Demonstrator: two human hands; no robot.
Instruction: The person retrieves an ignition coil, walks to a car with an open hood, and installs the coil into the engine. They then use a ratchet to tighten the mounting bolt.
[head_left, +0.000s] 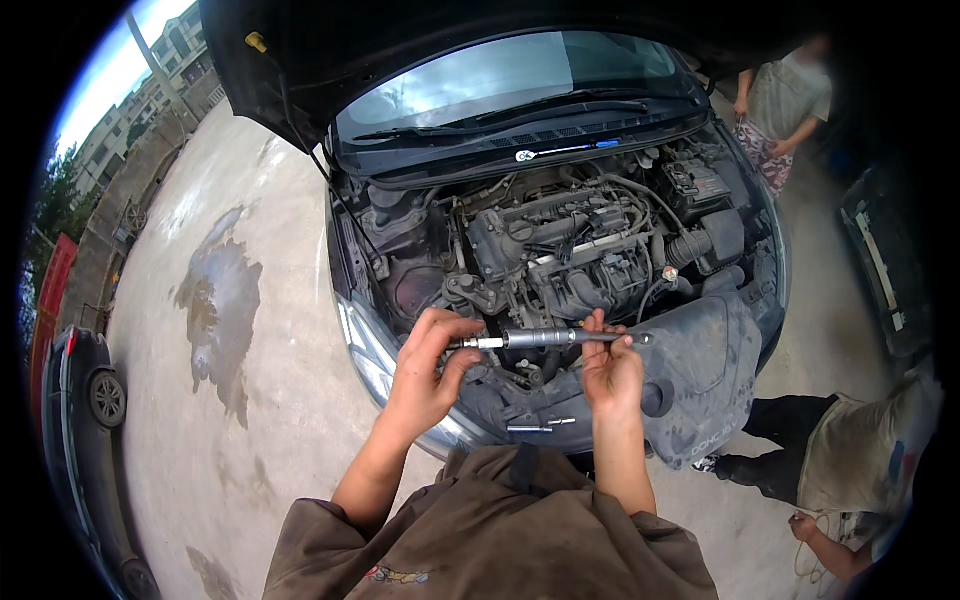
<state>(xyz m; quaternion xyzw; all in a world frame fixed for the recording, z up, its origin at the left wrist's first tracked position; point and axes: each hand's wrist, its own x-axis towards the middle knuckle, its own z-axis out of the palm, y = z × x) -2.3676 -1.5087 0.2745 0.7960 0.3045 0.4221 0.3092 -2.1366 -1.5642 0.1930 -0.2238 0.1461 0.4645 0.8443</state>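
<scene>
Left hand (428, 372), half-curled, brackets a spark plug (489, 343) (contact unclear); right hand (611, 372) pinches the socket extension (542, 338) — loose seating might drop the plug.

smooth metal socket tool (545, 338); glossy spark plug (489, 343), perhaps ceramic; dusty matt plastic engine cover (705, 350).

The right hand (612, 375) covers part of the long grey cylindrical metal tool (545, 338). The tip of the slim white-and-metal piece (490, 343) at the left hand (425, 380) is too small to make out. The dark picture rim cuts off the raised black hood (300, 60) and the dark parked car (75, 440). The head of the standing person in a pale shirt (790, 105) is blurred.
</scene>
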